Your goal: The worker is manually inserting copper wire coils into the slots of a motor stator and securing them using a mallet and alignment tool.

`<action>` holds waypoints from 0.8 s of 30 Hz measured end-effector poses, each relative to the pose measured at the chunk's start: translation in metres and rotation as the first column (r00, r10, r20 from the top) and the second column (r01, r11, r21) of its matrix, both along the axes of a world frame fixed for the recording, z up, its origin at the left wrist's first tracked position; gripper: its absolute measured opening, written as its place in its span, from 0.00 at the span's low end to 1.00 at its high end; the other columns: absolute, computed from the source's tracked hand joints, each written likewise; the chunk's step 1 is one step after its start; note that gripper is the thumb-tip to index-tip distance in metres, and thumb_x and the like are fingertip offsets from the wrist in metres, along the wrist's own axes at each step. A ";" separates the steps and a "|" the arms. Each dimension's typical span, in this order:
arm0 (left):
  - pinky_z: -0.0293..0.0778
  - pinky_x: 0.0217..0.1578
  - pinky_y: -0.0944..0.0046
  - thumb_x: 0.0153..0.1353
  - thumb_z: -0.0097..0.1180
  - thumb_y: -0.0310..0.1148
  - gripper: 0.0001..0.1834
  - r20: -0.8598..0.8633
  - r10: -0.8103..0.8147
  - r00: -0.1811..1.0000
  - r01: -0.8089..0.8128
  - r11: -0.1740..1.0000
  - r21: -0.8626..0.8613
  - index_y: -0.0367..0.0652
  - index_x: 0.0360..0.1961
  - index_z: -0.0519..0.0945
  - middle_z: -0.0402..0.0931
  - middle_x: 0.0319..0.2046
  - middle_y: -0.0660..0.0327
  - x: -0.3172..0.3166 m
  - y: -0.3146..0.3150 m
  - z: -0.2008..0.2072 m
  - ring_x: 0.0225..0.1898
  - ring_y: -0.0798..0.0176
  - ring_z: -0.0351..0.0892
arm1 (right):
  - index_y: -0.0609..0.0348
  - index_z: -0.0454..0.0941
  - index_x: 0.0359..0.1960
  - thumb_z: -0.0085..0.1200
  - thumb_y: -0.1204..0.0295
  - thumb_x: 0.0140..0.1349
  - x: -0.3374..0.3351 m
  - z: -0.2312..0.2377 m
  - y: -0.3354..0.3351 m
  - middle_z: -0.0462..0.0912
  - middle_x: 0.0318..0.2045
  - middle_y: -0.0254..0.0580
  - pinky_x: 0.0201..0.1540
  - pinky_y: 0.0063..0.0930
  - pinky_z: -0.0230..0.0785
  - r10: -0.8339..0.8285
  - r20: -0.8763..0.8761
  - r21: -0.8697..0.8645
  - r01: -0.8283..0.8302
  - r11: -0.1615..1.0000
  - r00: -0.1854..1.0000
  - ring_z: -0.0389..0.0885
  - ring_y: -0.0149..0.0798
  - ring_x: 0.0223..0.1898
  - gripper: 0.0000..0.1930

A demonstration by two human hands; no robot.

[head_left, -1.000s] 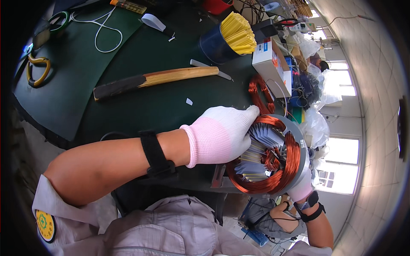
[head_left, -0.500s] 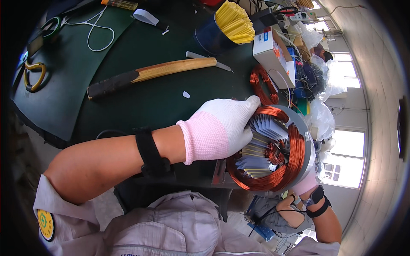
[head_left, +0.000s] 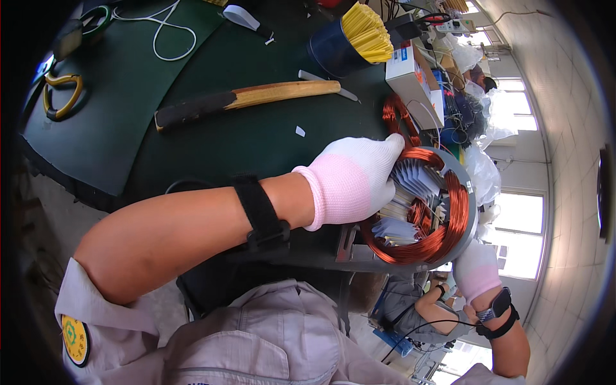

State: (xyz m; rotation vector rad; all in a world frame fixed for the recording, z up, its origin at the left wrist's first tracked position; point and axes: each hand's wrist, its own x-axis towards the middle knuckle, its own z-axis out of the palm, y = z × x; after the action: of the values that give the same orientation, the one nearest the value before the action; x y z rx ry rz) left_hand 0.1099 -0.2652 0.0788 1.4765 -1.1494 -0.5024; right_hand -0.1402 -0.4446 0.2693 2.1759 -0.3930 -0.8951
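Note:
A motor stator, a grey ring (head_left: pixel 473 208), sits at the table's right edge with its open end facing me. Thick copper windings (head_left: pixel 454 221) circle that end. Folded pale insulating sheets (head_left: pixel 416 178) and more copper wire fill its bore. My left hand (head_left: pixel 359 179), in a white and pink knit glove, is closed at the winding's left side, its fingertips partly hidden. My right hand (head_left: pixel 476 266), gloved alike, lies against the lower right outside of the ring; its fingers are mostly hidden. Just beyond my left hand rests a loose copper coil (head_left: pixel 401 119).
Across the dark green table lies a wooden stick (head_left: pixel 256 99) with a black end. Behind it stand a dark cup (head_left: pixel 330 48) of yellow strips and a white box (head_left: pixel 414 80). Yellow-handled pliers (head_left: pixel 62 99) lie far left. Another person (head_left: pixel 420 308) sits beyond the lower right.
The view has shifted, so the table things appear further right. My right hand shows more below the ring. My left hand stays at the winding.

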 end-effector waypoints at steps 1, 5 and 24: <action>0.79 0.43 0.44 0.64 0.57 0.31 0.17 -0.009 0.000 1.000 0.000 1.000 -0.016 0.34 0.51 0.71 0.81 0.34 0.40 -0.001 0.000 -0.004 0.40 0.34 0.83 | 0.59 0.83 0.32 0.57 0.73 0.61 0.000 -0.002 0.000 0.84 0.27 0.49 0.31 0.43 0.80 0.010 0.051 0.049 -0.012 0.999 0.999 0.88 0.54 0.30 0.04; 0.79 0.45 0.44 0.66 0.55 0.30 0.16 -0.100 -0.050 0.994 0.040 0.994 -0.102 0.35 0.52 0.69 0.80 0.37 0.38 -0.004 -0.002 -0.008 0.43 0.33 0.82 | 0.61 0.82 0.44 0.54 0.74 0.65 -0.027 -0.006 -0.020 0.88 0.39 0.52 0.40 0.42 0.81 -0.128 0.205 0.166 0.094 0.982 0.970 0.89 0.56 0.42 0.09; 0.80 0.41 0.46 0.64 0.56 0.27 0.16 -0.047 0.010 0.999 -0.014 0.996 -0.082 0.35 0.51 0.70 0.80 0.34 0.40 -0.005 -0.003 -0.003 0.40 0.35 0.83 | 0.57 0.70 0.69 0.47 0.62 0.75 0.027 -0.045 -0.015 0.78 0.64 0.49 0.63 0.43 0.74 -0.314 0.293 0.679 0.035 0.733 0.903 0.80 0.48 0.63 0.24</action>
State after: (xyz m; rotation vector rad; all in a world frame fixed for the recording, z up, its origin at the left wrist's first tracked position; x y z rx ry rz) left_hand 0.1045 -0.2685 0.0759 1.3932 -1.1115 -0.4725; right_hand -0.1136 -0.4592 0.2245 3.0543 -0.5465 -0.7616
